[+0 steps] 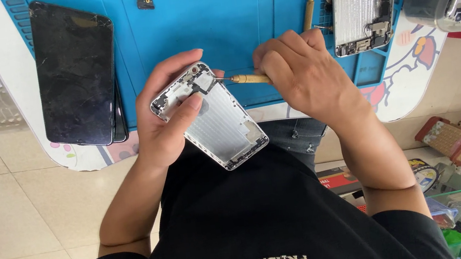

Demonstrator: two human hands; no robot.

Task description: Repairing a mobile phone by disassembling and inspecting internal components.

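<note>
Head view: phone housing (219, 126) lies in left hand (166, 120).

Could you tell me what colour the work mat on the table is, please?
The work mat is bright blue, seen clearly in the head view.

Dark cracked phone screen (77, 70) lies face up on the blue mat's left edge, stacked on another dark panel. A red and black box (339, 181) sits low by my right forearm. Brown case with a dotted pale face (454, 140) lies far right.
</note>
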